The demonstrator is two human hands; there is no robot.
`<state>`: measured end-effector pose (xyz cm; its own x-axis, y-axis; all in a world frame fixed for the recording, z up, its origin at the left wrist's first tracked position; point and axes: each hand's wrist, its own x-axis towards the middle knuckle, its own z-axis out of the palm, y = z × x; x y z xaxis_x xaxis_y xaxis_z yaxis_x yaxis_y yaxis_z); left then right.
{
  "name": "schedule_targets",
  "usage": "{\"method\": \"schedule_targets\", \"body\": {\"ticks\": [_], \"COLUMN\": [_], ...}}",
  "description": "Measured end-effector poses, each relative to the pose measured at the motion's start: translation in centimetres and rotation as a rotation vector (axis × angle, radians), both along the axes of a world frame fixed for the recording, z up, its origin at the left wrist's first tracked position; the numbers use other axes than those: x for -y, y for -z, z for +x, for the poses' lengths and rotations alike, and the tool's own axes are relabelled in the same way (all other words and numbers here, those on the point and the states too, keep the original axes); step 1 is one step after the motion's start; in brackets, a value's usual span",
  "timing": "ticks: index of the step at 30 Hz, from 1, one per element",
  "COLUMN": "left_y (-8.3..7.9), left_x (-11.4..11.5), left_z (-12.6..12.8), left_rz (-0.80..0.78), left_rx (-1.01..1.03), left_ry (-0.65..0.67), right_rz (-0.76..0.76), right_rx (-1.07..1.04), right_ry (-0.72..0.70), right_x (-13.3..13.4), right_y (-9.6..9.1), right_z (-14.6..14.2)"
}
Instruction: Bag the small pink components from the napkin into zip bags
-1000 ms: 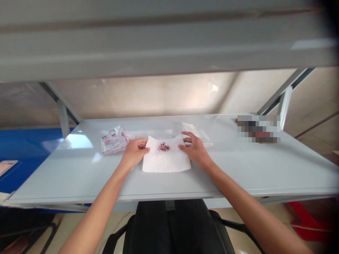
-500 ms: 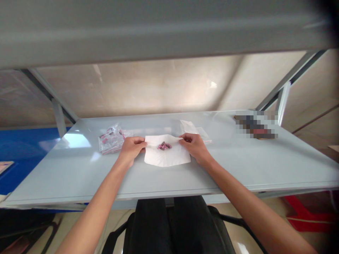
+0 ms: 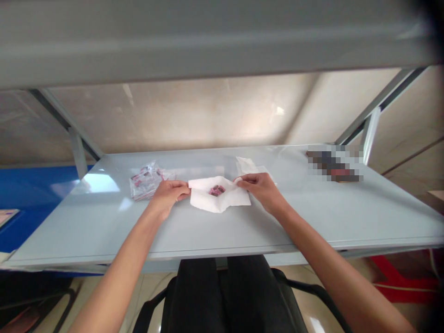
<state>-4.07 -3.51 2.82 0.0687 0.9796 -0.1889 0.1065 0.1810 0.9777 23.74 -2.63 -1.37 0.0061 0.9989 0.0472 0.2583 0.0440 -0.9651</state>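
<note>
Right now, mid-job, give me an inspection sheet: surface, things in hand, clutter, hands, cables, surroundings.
Surface: grey table, glare at its left side.
Things in hand: white paper, creased, with a small pink pile on it.
Clutter: plastic bags at left; whitish stack beyond the right hand; pixelated item far right, unidentifiable.
Hands: left hand and right hand pinch opposite sides of the paper.
Cables: pale cord-like line low at right; cannot confirm.
Surroundings: shelf overhead, blue surface left.

Table [image 3: 312, 217], plastic packets [image 3: 147, 182], white pile [image 3: 247, 165], blurred object [image 3: 335, 166]
</note>
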Motion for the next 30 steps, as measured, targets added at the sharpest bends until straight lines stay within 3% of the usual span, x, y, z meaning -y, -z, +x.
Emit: {"method": "schedule_targets", "body": {"ticks": [5, 8, 13, 16, 19, 21, 24, 27, 30], "left_y": [0.1, 0.1, 0.8, 1.9, 2.3, 1.6, -0.8, -3.0, -3.5], "left_x": [0.5, 0.6, 0.1, -0.1, 0.2, 0.7, 0.9, -0.3, -2.7], "left_z": [0.3, -0.3, -6.0, -9.8, -11.1, -10.6, -8.2, -4.7, -0.5], "left_rz": [0.035, 0.143, 0.522, 0.51, 0.495, 0.509, 0.561, 0.638, 0.616], "left_rx": [-0.12, -0.293, -0.897, -1.087, -1.164, -1.2, -1.168, -0.883, -0.492], "left_ry": [0.113, 0.045, -0.264, -0.263, -0.236, -0.28, -0.453, -0.53, -0.425], "right_rz": [0.125, 0.257, 0.451, 0.472, 0.461, 0.464, 0.494, 0.472, 0.427], "right_rx": [0.289, 0.429, 0.535, 0.521, 0.492, 0.475, 0.431, 0.311, 0.193], "right_ry": [0.001, 0.073, 0.221, 0.255, 0.238, 0.208, 0.116, -0.084, -0.28], "right_x": [0.1, 0.5, 1.1, 1.0, 0.5, 0.1, -0.6, -1.6, -3.1], "right_y": [0.4, 0.3, -0.8, -1.4, -1.8, -2.1, -2.7, -3.7, -4.6], "right_z": [0.3, 0.6, 1.6, 2.0, 1.7, 1.0, -0.7, -3.0, -5.4]}}
